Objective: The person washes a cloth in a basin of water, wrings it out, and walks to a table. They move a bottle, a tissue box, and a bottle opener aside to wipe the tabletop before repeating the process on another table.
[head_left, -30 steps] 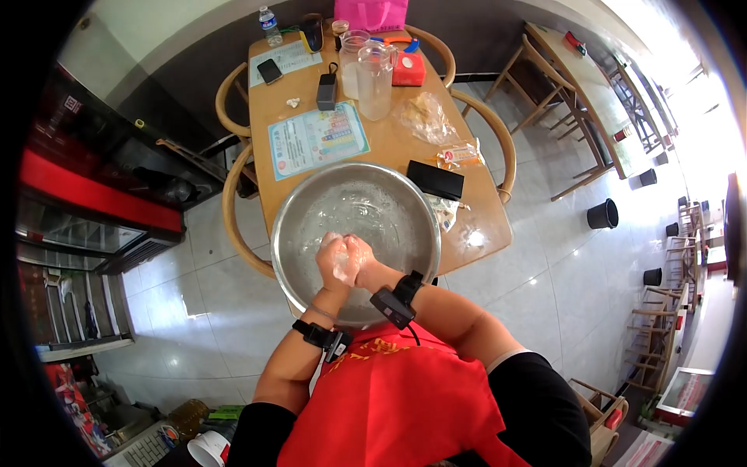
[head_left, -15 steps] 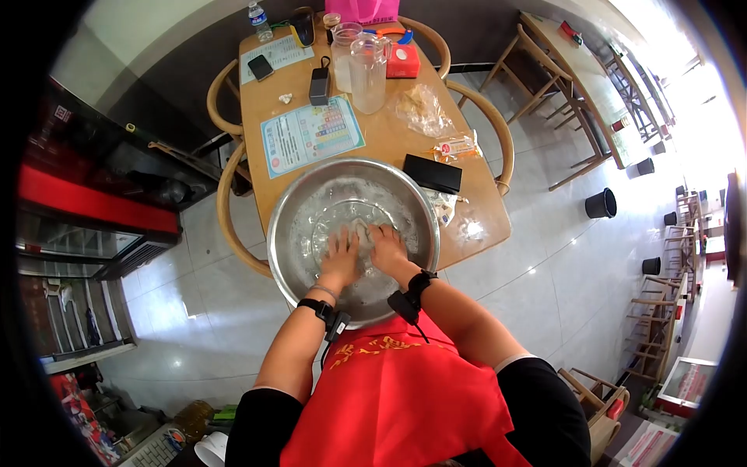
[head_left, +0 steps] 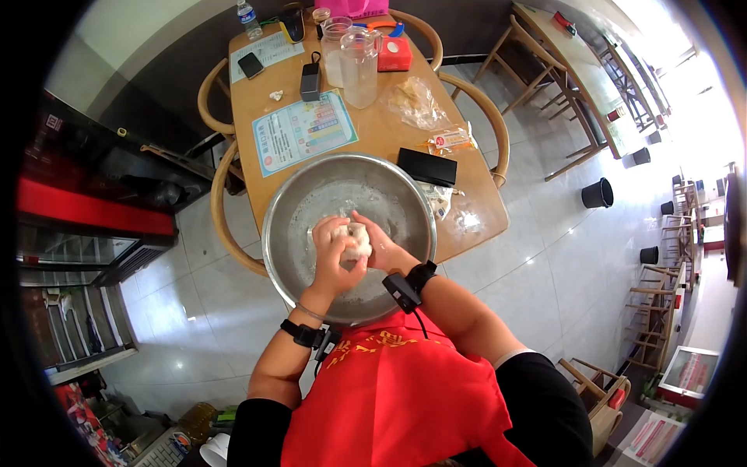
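A pale, rounded lump (head_left: 358,241) sits between the person's 2 hands, over the near half of a wide metal basin (head_left: 291,212). Its surface is uneven and looks soft and damp; whether it is dough or wadded cloth, I cannot tell. It appears to be raised off the basin floor, though the view from above makes the gap hard to judge.

The left hand (head_left: 333,253) is curled around the lump's left side and top, with the thumb toward the near side. The right hand (head_left: 380,244) is flatter, cupped along the right side with its fingers pointing away from the body. I judge the step in hand to be gathering or squeezing the lump, with the 2 hands sharing the hold. Because it looks soft and slick, the next move calls for even pressure from each side and support from below, so that nothing slips or tears, and for staying within the basin's rim to catch drips.

The basin's inside is wet, with glints and whitish smears. It rests at the near end of the bench (head_left: 484,212). Just beside its far right rim lies a black case (head_left: 427,166); beyond the far left rim lies a printed sheet (head_left: 304,132). Farther off stand 2 clear jugs (head_left: 359,74), with a red box (head_left: 394,55) next to them.
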`<state>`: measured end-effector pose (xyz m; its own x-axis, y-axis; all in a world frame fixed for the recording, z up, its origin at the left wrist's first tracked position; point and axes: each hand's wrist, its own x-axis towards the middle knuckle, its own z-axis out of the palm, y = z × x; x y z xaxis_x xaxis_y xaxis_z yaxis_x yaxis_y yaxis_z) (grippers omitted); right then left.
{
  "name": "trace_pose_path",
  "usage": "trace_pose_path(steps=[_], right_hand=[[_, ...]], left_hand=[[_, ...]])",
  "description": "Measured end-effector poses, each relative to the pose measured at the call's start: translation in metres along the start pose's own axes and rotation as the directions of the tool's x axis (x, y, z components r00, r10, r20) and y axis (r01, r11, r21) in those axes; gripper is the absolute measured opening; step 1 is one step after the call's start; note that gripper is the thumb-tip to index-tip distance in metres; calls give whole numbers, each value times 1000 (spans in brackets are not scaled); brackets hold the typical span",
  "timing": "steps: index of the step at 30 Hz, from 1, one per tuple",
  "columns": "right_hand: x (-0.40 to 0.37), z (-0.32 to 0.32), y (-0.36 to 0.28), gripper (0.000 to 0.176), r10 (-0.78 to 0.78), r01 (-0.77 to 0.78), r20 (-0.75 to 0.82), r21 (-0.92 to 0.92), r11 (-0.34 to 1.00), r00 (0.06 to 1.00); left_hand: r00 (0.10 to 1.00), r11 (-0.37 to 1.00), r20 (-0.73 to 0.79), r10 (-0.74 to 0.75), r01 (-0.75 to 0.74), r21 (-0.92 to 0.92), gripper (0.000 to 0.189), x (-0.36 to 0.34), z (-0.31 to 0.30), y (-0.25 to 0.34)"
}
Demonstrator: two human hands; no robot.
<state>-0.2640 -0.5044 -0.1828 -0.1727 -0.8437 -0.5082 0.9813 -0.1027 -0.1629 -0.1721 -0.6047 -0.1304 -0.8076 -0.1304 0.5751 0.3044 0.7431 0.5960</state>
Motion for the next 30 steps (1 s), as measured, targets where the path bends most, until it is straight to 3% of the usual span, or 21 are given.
trace_pose_path(steps=[1,3,4,6,8,11,12,13,14,15,16,17,18,19,20,21,23,25,27,28,30], right_hand=[[0,12,1,39,-3,3,3,-1,1000,1000],[5,28,8,35,96,-248,379,376,893,920],[12,30,12,31,98,-249,326,463,851,940],[21,30,13,32,129,-344,449,439,830,884],[29,26,15,40,101,-455,719,318,832,688],[33,22,22,44,75,-560,744,430,708,664],[33,21,22,44,72,-559,744,432,708,665],[31,21,22,43,91,-281,438,392,876,894],[30,21,21,42,3,-20,79,221,975,997],[29,23,23,42,2,-20,79,221,975,997],[30,24,27,40,-120,146,-223,105,984,967],[30,25,30,38,-261,269,-488,-55,962,833],[27,23,29,38,-261,269,-489,-54,962,832],[25,19,27,36,-374,258,-416,-310,915,829],[23,14,23,35,-465,244,-314,-546,802,828],[23,10,18,35,-467,246,-310,-547,800,828],[17,2,11,30,-533,205,-144,-815,541,834],[0,-6,3,32,-492,194,-61,-872,450,868],[0,-27,2,35,-535,219,140,-972,86,833],[-7,-28,1,35,-536,218,136,-972,92,833],[-22,-23,-8,35,-447,266,127,-927,263,885]], left_hand=[[1000,1000,0,4,-4,1,21,5,-2,5],[980,990,-142,143,-143,6,15,10,-3,11],[975,983,-136,173,-179,-30,42,5,-2,10],[969,981,-172,178,-187,-40,39,0,2,7],[959,978,-214,184,-199,-54,36,0,7,4],[967,976,-162,198,-210,-58,57,-4,15,1],[975,993,-220,28,-53,-108,32,-2,21,6],[952,981,-269,-144,102,-166,18,2,24,11],[953,981,-268,-144,102,-166,18,3,26,11],[912,936,-282,-298,221,-275,20,2,29,10],[851,864,-277,-445,328,-381,23,1,32,7],[852,864,-276,-446,329,-382,23,-5,39,-5],[753,767,-222,-619,521,-373,23,-14,47,-26],[618,634,-173,-767,689,-352,24,-20,51,-41],[618,635,-174,-766,688,-352,24,-20,52,-48],[627,651,-191,-755,680,-338,27,-20,54,-55],[630,660,-206,-749,680,-320,31,-28,44,-63],[617,583,82,-783,773,-250,33,-29,25,-76],[646,602,189,-740,761,-243,33,-38,23,-83],[659,617,298,-690,751,-235,34,-46,22,-83],[634,612,414,-653,764,-204,33,-46,12,-70]])
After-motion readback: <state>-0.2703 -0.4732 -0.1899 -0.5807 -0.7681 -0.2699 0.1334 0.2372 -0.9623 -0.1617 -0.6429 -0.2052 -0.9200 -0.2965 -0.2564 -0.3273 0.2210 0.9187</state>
